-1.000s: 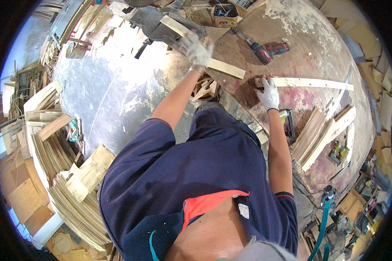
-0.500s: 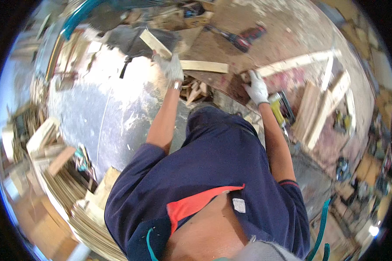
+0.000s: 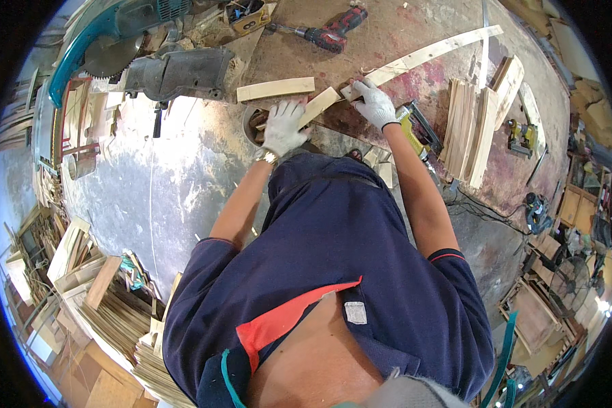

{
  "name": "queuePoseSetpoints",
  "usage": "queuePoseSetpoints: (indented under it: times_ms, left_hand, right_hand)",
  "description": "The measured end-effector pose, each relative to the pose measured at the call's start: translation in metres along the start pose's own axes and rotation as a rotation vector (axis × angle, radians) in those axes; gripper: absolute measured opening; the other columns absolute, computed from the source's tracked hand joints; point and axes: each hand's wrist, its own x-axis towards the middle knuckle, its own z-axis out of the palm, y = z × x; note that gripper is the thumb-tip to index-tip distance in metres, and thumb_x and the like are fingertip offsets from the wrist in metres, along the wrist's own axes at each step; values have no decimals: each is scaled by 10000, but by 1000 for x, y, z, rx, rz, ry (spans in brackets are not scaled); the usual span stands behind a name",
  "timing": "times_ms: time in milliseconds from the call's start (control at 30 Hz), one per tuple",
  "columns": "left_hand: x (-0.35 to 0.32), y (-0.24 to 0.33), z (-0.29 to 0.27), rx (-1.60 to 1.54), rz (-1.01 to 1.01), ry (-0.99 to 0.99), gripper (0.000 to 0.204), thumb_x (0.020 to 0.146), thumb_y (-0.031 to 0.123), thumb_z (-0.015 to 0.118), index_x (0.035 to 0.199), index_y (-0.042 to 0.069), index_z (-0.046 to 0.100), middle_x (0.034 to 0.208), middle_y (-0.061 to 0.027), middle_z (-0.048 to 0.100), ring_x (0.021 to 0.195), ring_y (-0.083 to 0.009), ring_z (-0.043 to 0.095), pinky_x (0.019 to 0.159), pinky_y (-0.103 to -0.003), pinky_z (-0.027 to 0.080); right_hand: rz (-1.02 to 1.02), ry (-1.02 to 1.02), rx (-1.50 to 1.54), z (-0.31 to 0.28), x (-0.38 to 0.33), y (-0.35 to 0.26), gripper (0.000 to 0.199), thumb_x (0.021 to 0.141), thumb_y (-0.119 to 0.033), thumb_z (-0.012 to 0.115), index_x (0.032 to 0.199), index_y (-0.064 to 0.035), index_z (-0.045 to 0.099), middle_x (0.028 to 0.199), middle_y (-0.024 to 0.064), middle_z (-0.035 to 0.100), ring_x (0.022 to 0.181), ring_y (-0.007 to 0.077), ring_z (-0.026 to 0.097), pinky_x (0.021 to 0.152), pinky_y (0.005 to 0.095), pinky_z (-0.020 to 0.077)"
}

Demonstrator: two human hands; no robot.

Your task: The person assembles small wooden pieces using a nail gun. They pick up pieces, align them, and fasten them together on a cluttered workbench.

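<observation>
Both my hands wear white work gloves. My left hand (image 3: 284, 129) grips the near end of a short wood piece (image 3: 321, 106). The far end of that piece lies close to the end of a long pale wood strip (image 3: 428, 54). On that strip's near end, my right hand (image 3: 374, 105) has its fingers closed around the wood. Another short wood piece (image 3: 276, 89) lies just beyond my left hand. A yellow-green nail gun (image 3: 415, 129) rests beside my right wrist. Below my left hand, a bucket (image 3: 249, 122) with wood offcuts is partly hidden.
A red and black cordless drill (image 3: 330, 35) lies farther back on the worktable (image 3: 394, 17). Stacked wood strips (image 3: 470, 129) and a second nail gun (image 3: 521, 138) sit to the right. At the far left stands a teal mitre saw with a toothed blade (image 3: 112, 56).
My left hand has brought the short piece rightward and nearer, to the long strip's end. My right hand stays at that strip. The whole view has shifted with my head.
</observation>
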Motion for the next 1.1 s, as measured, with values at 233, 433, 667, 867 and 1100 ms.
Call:
queuePoseSetpoints:
  times_ms: [233,433,667,867,1100]
  left_hand:
    - [58,30,42,-91,132,200,477,787,302,780,1187,83,641,1136,-137,580,1136,-355,565,961,-476,486]
    - [63,39,51,-147,-27,219,441,761,236,754,1161,102,626,1150,-132,561,1133,-348,563,961,-482,480]
    - [61,33,51,-145,39,224,427,777,229,753,1161,92,625,1164,-142,559,1130,-365,564,957,-490,480]
    - [62,39,36,-129,40,39,599,815,210,725,1368,63,550,1318,-212,532,1209,-417,539,1026,-516,456]
    - [10,19,-5,-276,-58,198,448,894,186,694,1296,26,579,1209,-261,559,1166,-484,541,974,-533,481]
  right_hand:
    - [-1,-57,-1,-11,3,-9,564,843,-158,674,1400,-157,579,1439,132,563,1224,396,610,1000,486,523]
    - [9,-63,-10,-4,9,-7,592,837,-134,656,1421,-146,560,1449,172,550,1264,406,585,1032,488,508]
    - [0,-86,1,-3,9,-7,561,832,-90,631,1387,-141,574,1498,187,517,1285,407,571,1053,477,501]
    - [-23,99,-17,8,7,-2,464,850,-216,613,1302,-118,655,1154,207,712,1047,415,694,921,513,566]
    - [558,350,8,-55,21,-13,543,840,-312,703,1321,-97,570,1255,214,593,1065,430,661,905,495,560]
